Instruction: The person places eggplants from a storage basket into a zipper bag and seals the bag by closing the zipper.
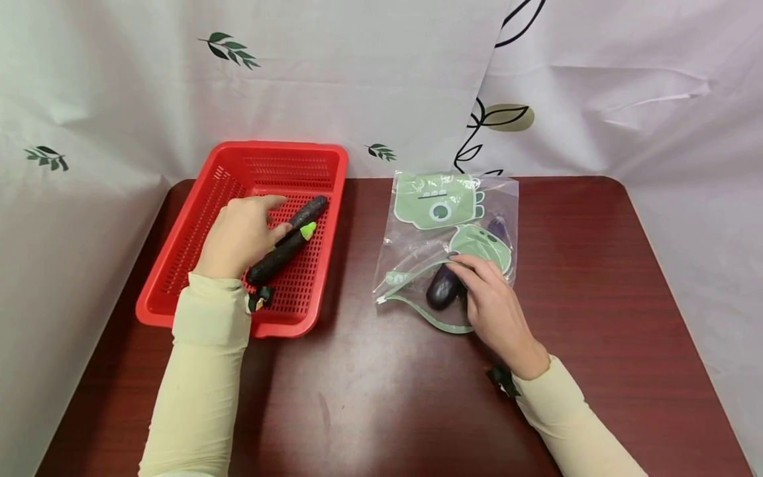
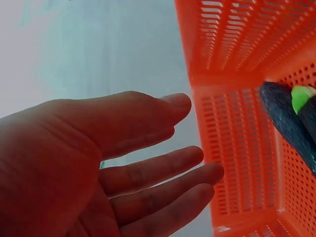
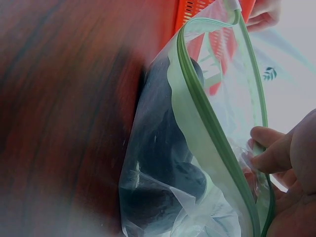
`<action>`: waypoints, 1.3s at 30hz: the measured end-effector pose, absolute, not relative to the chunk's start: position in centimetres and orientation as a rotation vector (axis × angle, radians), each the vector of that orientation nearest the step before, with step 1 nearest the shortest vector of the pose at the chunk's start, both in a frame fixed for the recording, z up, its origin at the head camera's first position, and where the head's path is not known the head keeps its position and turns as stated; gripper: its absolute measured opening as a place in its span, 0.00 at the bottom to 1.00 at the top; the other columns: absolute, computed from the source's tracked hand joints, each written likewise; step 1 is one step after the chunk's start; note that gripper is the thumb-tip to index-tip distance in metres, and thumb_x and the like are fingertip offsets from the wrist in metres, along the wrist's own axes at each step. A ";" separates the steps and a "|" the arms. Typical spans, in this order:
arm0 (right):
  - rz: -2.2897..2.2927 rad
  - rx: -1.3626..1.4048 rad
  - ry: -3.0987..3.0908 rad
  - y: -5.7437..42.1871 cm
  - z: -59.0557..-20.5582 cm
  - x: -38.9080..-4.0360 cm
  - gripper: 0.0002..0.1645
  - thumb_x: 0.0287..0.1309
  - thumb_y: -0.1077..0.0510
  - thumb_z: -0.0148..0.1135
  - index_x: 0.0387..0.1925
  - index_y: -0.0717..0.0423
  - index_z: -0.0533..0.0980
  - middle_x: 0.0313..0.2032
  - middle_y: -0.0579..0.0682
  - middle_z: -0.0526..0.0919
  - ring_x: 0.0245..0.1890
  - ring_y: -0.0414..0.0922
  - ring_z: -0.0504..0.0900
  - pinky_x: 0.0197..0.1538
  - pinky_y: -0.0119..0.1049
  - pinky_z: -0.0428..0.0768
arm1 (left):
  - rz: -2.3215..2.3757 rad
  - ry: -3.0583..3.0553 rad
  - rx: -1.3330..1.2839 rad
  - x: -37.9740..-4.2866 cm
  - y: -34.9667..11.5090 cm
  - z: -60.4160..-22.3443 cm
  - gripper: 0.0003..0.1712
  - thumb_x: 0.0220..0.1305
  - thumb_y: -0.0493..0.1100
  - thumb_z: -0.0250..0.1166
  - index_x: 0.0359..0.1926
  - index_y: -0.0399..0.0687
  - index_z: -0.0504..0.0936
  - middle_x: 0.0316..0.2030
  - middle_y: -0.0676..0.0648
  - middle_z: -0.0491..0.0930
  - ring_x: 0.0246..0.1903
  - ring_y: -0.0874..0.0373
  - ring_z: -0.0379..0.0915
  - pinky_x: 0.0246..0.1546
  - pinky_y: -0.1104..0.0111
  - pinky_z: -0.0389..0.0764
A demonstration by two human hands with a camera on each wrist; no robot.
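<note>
My left hand (image 1: 232,238) hovers over the red basket (image 1: 330,265) with fingers spread and nothing in them. Beneath and beside it lie two long dark vegetables: a bumpy blackish one (image 1: 311,211) and a smoother one (image 1: 277,258) with a bright green cap (image 1: 308,230). In the left wrist view both lie on the basket's floor beyond my fingertips (image 2: 213,173). My right hand (image 1: 497,315) pinches the upper lip of a clear zip bag (image 1: 411,255) with green cartoon prints, its mouth gaping. A dark purple eggplant (image 1: 442,291) lies inside near the mouth; another purple shape (image 1: 497,227) shows deeper in.
A dark red-brown wooden table (image 1: 346,397) bears both basket and bag, with bare wood between them. White cloth (image 1: 357,79) with leaf prints hangs behind and along the sides. Dark straps (image 1: 503,381) sit at my wrists.
</note>
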State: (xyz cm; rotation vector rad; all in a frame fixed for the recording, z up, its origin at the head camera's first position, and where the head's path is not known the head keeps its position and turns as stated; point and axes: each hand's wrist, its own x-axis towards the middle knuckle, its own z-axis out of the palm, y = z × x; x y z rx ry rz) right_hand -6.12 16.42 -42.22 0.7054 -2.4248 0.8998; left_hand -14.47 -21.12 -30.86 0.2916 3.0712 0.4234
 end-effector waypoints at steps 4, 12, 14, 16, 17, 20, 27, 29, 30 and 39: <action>0.908 0.710 -2.427 16.4 -42.2 -6.1 0.26 0.58 0.79 0.49 0.55 0.64 0.80 0.56 0.57 0.79 0.52 0.56 0.76 0.56 0.47 0.72 | 0.426 3.016 0.233 -14.9 -21.8 -31.2 0.31 0.64 0.42 0.69 0.66 0.38 0.75 0.12 0.46 0.68 0.12 0.54 0.58 0.18 0.61 0.66; 0.910 0.706 -2.438 16.5 -42.2 -6.1 0.25 0.59 0.78 0.50 0.55 0.64 0.80 0.56 0.57 0.79 0.52 0.56 0.76 0.56 0.48 0.73 | 0.371 2.917 0.184 -15.7 -22.9 -32.0 0.32 0.64 0.42 0.69 0.68 0.37 0.72 0.33 0.33 0.84 0.21 0.48 0.76 0.30 0.52 0.79; 0.902 0.706 -2.442 16.5 -42.2 -6.1 0.25 0.59 0.78 0.50 0.55 0.64 0.80 0.56 0.57 0.79 0.52 0.56 0.76 0.56 0.48 0.73 | 0.352 2.896 0.185 -15.9 -23.1 -32.1 0.33 0.64 0.42 0.69 0.68 0.36 0.72 0.47 0.30 0.83 0.32 0.41 0.82 0.37 0.47 0.80; 0.894 0.706 -2.445 16.5 -42.3 -6.1 0.25 0.59 0.79 0.50 0.55 0.65 0.80 0.56 0.57 0.79 0.52 0.56 0.76 0.56 0.48 0.73 | 0.331 2.879 0.187 -16.0 -23.2 -32.2 0.34 0.63 0.42 0.70 0.68 0.36 0.72 0.54 0.28 0.79 0.41 0.37 0.81 0.42 0.44 0.79; 0.897 0.704 -2.446 16.5 -42.3 -6.1 0.25 0.59 0.79 0.50 0.55 0.65 0.80 0.56 0.56 0.79 0.53 0.56 0.76 0.56 0.48 0.73 | 0.324 2.867 0.186 -16.0 -23.3 -32.3 0.34 0.63 0.42 0.70 0.68 0.36 0.72 0.56 0.28 0.78 0.44 0.35 0.80 0.44 0.42 0.78; 0.897 0.703 -2.444 16.5 -42.3 -6.1 0.25 0.59 0.79 0.50 0.54 0.65 0.80 0.56 0.56 0.79 0.53 0.56 0.76 0.56 0.48 0.73 | 0.300 2.831 0.199 -16.0 -23.5 -32.6 0.35 0.62 0.42 0.71 0.68 0.36 0.72 0.57 0.29 0.77 0.51 0.33 0.76 0.48 0.41 0.76; 0.927 0.704 -2.427 16.4 -42.2 -6.1 0.26 0.58 0.79 0.49 0.54 0.65 0.80 0.55 0.57 0.80 0.51 0.56 0.76 0.55 0.46 0.72 | 0.243 2.745 0.248 -16.1 -24.3 -33.4 0.40 0.58 0.44 0.75 0.68 0.34 0.70 0.57 0.29 0.76 0.50 0.37 0.77 0.47 0.45 0.78; 0.927 0.703 -2.426 16.4 -42.3 -6.1 0.26 0.58 0.79 0.49 0.54 0.65 0.80 0.55 0.56 0.79 0.51 0.56 0.76 0.55 0.46 0.72 | 0.221 2.715 0.254 -16.1 -24.5 -33.6 0.42 0.56 0.45 0.76 0.68 0.33 0.70 0.57 0.29 0.77 0.49 0.38 0.77 0.47 0.45 0.78; 0.926 0.702 -2.427 16.4 -42.3 -6.1 0.26 0.58 0.79 0.49 0.54 0.65 0.80 0.55 0.56 0.79 0.51 0.55 0.76 0.55 0.46 0.72 | 0.210 2.700 0.259 -16.1 -24.6 -33.6 0.43 0.54 0.45 0.77 0.68 0.32 0.70 0.56 0.29 0.77 0.49 0.38 0.77 0.48 0.45 0.78; 0.920 0.703 -2.435 16.4 -42.4 -6.2 0.26 0.58 0.79 0.50 0.55 0.64 0.80 0.56 0.56 0.79 0.52 0.55 0.76 0.55 0.47 0.73 | 0.157 2.573 0.278 -16.5 -25.3 -34.3 0.51 0.47 0.46 0.81 0.68 0.30 0.68 0.51 0.31 0.79 0.46 0.41 0.75 0.48 0.44 0.76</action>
